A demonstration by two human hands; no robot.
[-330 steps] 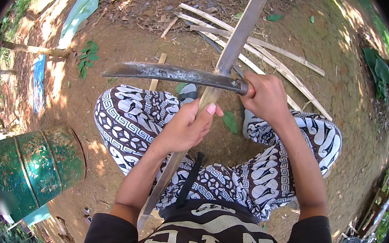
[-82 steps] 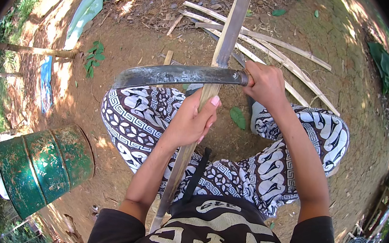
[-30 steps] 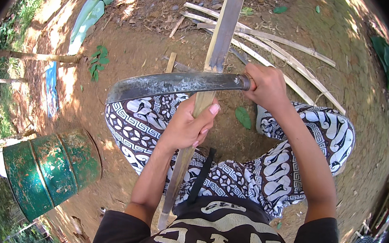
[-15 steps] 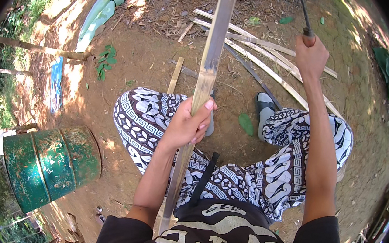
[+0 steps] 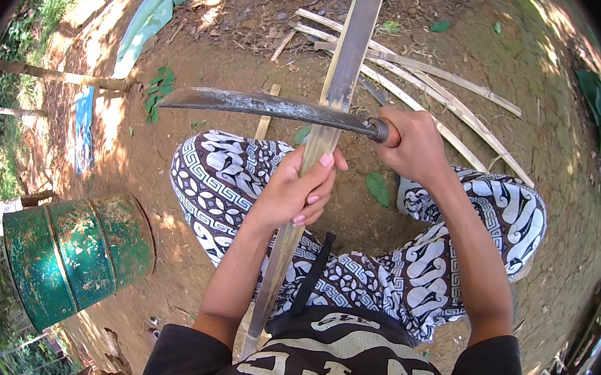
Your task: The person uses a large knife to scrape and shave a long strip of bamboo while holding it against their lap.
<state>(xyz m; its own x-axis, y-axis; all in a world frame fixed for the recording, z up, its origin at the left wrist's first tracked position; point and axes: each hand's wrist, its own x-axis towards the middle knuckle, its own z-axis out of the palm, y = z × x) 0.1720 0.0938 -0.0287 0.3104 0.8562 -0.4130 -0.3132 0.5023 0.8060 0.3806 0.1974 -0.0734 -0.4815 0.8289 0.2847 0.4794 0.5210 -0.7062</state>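
Blade [image 5: 265, 104] lies across bamboo strip [image 5: 324, 128] at frame centre; right hand [image 5: 413, 144] fingers clamped on handle; left hand [image 5: 296, 191] fingers wrapped round strip just below; slip risks cutting those fingers.

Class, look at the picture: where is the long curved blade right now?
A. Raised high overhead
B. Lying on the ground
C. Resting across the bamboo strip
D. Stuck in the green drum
C: the right hand holds the blade across the bamboo strip, which the left hand steadies.
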